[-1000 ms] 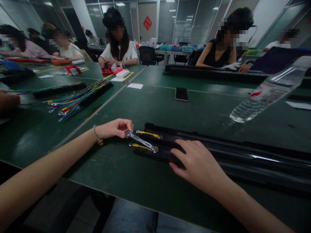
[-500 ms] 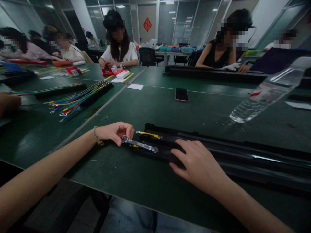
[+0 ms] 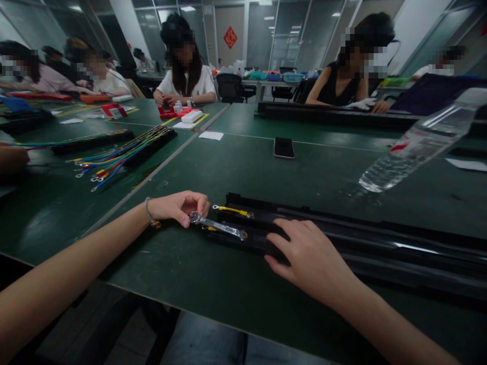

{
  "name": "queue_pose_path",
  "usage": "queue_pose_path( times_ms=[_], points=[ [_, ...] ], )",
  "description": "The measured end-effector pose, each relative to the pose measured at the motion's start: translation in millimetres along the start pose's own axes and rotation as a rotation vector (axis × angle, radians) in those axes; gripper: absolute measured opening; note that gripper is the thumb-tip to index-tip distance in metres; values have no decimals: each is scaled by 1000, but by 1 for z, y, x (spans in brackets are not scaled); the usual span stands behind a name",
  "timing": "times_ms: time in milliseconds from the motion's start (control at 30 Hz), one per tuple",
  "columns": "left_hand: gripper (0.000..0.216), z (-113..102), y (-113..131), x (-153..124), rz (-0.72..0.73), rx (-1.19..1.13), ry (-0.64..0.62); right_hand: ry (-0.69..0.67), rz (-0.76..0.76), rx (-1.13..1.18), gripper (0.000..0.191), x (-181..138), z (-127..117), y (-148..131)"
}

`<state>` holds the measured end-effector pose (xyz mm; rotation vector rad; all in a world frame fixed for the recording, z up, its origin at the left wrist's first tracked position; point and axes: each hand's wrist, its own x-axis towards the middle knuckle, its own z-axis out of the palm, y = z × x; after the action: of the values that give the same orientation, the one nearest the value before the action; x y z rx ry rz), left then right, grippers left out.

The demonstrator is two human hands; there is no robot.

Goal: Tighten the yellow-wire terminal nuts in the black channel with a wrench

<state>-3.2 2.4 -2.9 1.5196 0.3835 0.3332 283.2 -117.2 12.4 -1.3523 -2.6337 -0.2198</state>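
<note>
The left grip [image 3: 178, 207] pinches one end of a small wrench [image 3: 218, 226], which lies across the left end of a black cable channel [image 3: 380, 238] beside a yellow wire [image 3: 232, 209]. The right grip [image 3: 310, 258] rests spread flat on that channel.

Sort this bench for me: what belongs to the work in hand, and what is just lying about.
In hand: wrench pinched by the left hand; black rail under the right hand; yellow wires.
Lying about: phone; water bottle; paper slip; coloured wire bundle.
</note>
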Motion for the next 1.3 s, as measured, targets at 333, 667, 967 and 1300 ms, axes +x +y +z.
queue_pose_path(
  times_ms=[333, 667, 967, 1300],
  points=[
    [35, -4, -2, -2, -18, 53, 8, -3, 5, 0, 25, -1, -2, 0],
    [38, -2, 1, 0, 3, 193, 16, -25, 10, 1, 26, -2, -2, 0],
    [36, -5, -2, -2, -32, 147, 25, -11, 5, 1, 24, 0, -2, 0],
    [39, -6, -5, -3, -51, 97, 37, -18, 7, -1, 25, -1, -2, 0]
  ],
)
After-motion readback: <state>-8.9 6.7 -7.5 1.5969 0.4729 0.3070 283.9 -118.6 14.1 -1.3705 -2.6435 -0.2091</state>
